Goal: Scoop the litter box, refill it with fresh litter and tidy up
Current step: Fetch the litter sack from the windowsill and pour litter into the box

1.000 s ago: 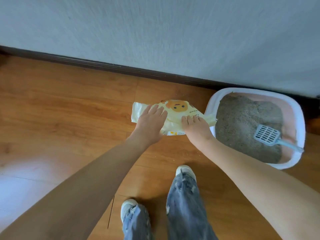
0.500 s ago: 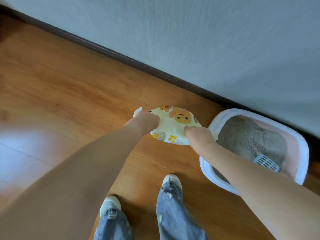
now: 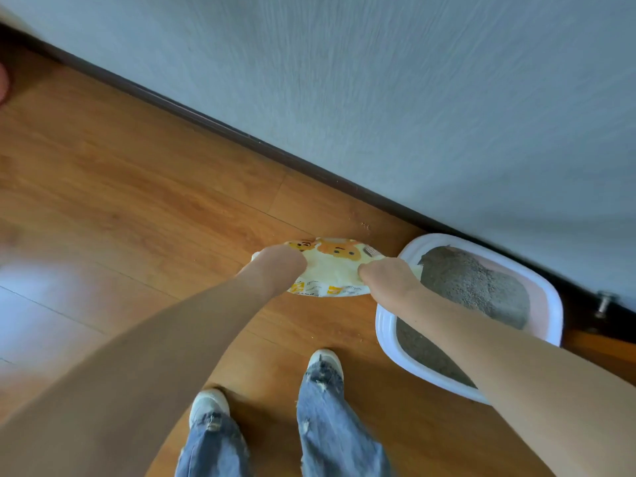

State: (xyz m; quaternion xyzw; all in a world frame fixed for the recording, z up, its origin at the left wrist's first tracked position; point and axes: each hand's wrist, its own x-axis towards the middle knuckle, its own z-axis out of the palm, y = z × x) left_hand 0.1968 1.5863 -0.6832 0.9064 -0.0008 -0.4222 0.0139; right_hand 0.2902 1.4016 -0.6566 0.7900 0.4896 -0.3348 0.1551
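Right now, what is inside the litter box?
The litter box holds grey litter, heaped toward the wall. The right forearm crosses over it and covers a strip, so anything lying under there cannot be seen.

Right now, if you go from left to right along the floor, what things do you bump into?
Left hand → litter bag, gripped at both ends → right hand → litter box against the wall → small metal doorstop.
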